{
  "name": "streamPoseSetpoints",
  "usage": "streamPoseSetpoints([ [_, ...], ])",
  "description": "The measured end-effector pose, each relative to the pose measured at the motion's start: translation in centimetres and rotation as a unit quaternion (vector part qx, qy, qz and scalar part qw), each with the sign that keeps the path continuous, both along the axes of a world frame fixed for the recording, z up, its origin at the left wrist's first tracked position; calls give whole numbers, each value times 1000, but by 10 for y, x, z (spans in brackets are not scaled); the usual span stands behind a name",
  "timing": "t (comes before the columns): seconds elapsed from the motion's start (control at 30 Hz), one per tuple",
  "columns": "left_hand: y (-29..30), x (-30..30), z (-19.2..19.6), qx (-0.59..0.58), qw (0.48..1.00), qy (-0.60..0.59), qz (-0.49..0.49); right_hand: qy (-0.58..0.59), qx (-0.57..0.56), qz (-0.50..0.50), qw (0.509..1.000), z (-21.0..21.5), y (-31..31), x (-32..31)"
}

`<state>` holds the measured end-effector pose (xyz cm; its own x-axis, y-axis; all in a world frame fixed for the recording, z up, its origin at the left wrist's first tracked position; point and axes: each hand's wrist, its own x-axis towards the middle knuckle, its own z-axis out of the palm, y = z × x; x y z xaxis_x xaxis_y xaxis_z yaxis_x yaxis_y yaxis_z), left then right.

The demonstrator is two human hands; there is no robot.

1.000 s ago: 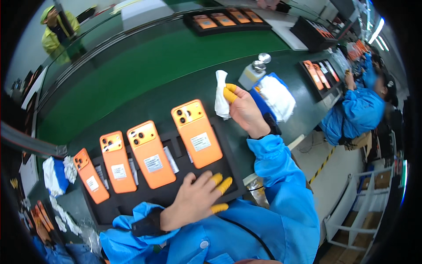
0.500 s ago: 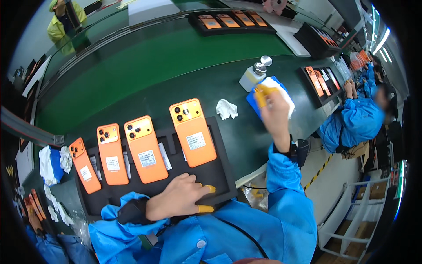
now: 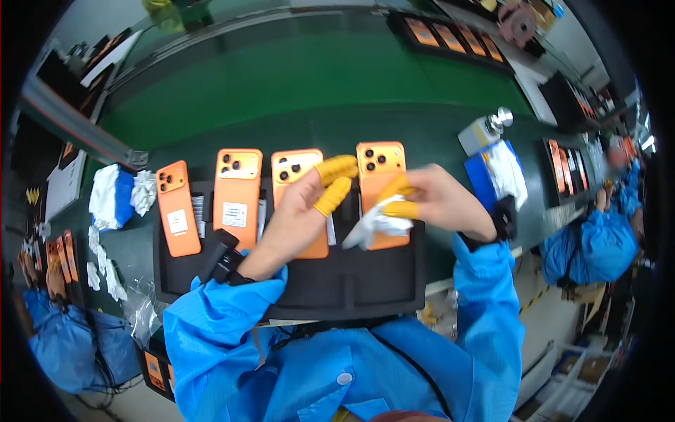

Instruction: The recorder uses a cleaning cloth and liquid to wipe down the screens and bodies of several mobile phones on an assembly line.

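The blue jacket (image 3: 302, 362) has a pale button (image 3: 344, 378) at six o'clock, a black cord (image 3: 410, 359) crossing it at five. Wristbands (image 3: 222, 257) are black, finger cots (image 3: 333, 196) yellow.

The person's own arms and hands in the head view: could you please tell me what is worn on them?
The left sleeve and right sleeve are bright blue, loose and wrinkled. A chunky black wristband sits at the left wrist, another at the right. The left hand and right hand wear yellow finger covers on some fingers, ribbed-looking on the left.
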<state>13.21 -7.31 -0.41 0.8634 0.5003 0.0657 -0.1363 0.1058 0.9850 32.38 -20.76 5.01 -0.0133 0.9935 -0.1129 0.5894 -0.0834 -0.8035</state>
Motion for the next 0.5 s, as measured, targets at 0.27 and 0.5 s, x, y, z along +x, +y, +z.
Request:
streamPoseSetpoints([
  [0.27,11,-6,6,-126,984,124,-16,391,-42,-138,909,-47,23,-27],
  [0.5,1,-6,-6,-122,989,64,53,432,14,-217,875,-54,20,-35],
])
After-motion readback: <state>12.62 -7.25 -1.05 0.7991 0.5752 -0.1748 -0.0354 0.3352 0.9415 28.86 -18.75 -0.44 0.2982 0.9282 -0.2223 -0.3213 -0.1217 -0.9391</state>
